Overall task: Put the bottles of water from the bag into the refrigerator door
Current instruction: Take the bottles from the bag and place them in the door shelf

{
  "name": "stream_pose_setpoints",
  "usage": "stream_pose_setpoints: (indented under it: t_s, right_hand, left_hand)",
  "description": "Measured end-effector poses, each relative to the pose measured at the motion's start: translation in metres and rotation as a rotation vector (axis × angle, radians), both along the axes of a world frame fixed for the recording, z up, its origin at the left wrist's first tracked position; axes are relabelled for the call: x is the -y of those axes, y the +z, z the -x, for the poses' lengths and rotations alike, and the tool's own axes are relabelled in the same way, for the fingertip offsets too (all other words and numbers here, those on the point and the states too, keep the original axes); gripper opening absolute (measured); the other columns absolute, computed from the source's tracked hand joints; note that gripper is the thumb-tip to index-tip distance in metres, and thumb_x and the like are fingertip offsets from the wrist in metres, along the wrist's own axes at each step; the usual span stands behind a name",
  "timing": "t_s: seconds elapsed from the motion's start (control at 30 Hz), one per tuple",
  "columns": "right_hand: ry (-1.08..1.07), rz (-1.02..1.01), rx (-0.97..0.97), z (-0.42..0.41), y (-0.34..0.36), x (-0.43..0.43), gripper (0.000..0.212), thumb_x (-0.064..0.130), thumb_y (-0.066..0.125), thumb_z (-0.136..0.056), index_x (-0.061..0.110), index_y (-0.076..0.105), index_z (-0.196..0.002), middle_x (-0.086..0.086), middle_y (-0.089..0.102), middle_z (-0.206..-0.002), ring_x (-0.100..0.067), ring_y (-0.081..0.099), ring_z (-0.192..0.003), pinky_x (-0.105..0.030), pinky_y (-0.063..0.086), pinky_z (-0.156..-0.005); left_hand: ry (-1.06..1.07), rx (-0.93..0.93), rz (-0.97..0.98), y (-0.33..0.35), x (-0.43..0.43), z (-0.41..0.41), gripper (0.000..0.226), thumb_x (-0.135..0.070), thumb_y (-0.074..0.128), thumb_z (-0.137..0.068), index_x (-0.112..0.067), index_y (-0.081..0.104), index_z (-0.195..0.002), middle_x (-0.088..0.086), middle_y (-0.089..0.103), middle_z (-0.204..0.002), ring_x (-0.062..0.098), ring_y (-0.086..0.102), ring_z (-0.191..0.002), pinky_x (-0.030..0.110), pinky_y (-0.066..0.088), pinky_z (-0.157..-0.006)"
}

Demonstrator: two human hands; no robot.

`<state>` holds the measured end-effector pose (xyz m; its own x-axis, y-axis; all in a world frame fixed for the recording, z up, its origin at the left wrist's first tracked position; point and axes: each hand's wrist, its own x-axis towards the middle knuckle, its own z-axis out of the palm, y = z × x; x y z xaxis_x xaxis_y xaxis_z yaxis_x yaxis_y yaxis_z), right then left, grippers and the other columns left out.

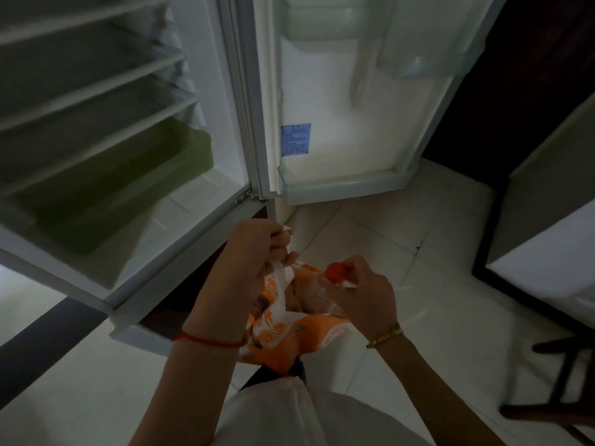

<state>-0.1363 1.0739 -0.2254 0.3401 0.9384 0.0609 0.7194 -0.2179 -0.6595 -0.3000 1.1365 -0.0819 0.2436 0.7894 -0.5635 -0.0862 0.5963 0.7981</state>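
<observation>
Now, from the head camera, we're looking down at an open refrigerator (106,149), its door (347,101) swung wide to the right. The left hand (254,249) is closed tight around the white handles of an orange and white plastic bag (289,336), holding it up in front of the body. The right hand (360,291) is wrapped around the neck of a clear water bottle (322,297), fingers curled just under its red cap (336,272), and the bottle's body sits down inside the mouth of the bag. Whether more bottles lie deeper in the bag, I cannot tell. A red string (209,341) circles the left wrist, a gold bracelet (384,338) the right. Up on the door, the bottom shelf (347,185) sits just above the pale tiled floor (402,239), with a blue label (295,139) on the inner wall. Inside the fridge, a green drawer (128,175) rests below the white shelves (96,82). A dark wooden stool (563,381) stands at the lower right.
</observation>
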Motion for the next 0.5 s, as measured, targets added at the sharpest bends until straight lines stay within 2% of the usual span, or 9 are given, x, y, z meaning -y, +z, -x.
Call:
stream_pose_setpoints:
  t_s: [0.1,0.2,0.3,0.37,0.43,0.5]
  right_hand:
    - [-0.048,-0.122,0.107,-0.023,0.021,-0.026,0.048,0.067,0.062,-0.071,0.027,0.056,-0.097,0.005,0.074,-0.082,-0.016,0.070,-0.066,-0.035,0.057,-0.061]
    - [-0.080,-0.198,0.108,-0.040,0.037,-0.054,0.038,0.054,0.071,-0.073,0.028,0.057,-0.097,0.007,0.075,-0.087,-0.016,0.072,-0.069,-0.037,0.058,-0.063]
    - [-0.093,-0.265,0.120,-0.046,0.048,-0.080,0.035,0.049,0.072,-0.075,0.027,0.058,-0.099,0.004,0.076,-0.087,-0.017,0.073,-0.070,-0.038,0.059,-0.062]
    - [-0.097,-0.291,0.114,-0.048,0.053,-0.098,0.036,0.051,0.069,-0.077,0.027,0.057,-0.101,0.004,0.075,-0.090,-0.019,0.073,-0.072,-0.040,0.059,-0.062]
    - [-0.097,-0.301,0.120,-0.049,0.059,-0.115,0.038,0.052,0.067,-0.079,0.025,0.056,-0.103,0.003,0.075,-0.091,-0.022,0.072,-0.071,-0.041,0.059,-0.062]
    - [-0.097,-0.327,0.137,-0.050,0.069,-0.129,0.038,0.052,0.067,-0.080,0.025,0.056,-0.103,0.003,0.075,-0.090,-0.022,0.072,-0.071,-0.041,0.058,-0.062]
  left_hand:
    - [-0.007,-0.026,0.029,-0.006,-0.019,-0.015,0.036,-0.007,0.031,-0.099,-0.007,0.042,-0.065,-0.009,0.030,-0.031,0.002,0.021,-0.021,0.020,0.042,-0.046]
    - [0.009,-0.032,0.078,-0.009,-0.041,-0.024,0.040,-0.005,0.028,-0.100,-0.010,0.038,-0.062,-0.008,0.027,-0.029,0.003,0.020,-0.019,0.024,0.035,-0.054]
    - [0.017,-0.036,0.096,-0.009,-0.062,-0.027,0.044,-0.002,0.031,-0.099,-0.014,0.031,-0.057,-0.008,0.025,-0.028,0.003,0.018,-0.019,0.025,0.030,-0.055]
    - [0.030,-0.025,0.097,-0.010,-0.074,-0.027,0.038,-0.002,0.032,-0.099,-0.012,0.037,-0.063,-0.008,0.026,-0.029,0.003,0.018,-0.020,0.025,0.031,-0.055]
    - [0.040,-0.018,0.078,-0.010,-0.087,-0.025,0.021,-0.003,0.032,-0.098,-0.008,0.044,-0.081,-0.009,0.028,-0.032,0.003,0.019,-0.022,0.024,0.035,-0.053]
    - [0.036,-0.016,0.062,-0.010,-0.097,-0.023,0.020,-0.004,0.032,-0.098,-0.010,0.042,-0.081,-0.009,0.027,-0.033,0.002,0.019,-0.023,0.022,0.038,-0.048]
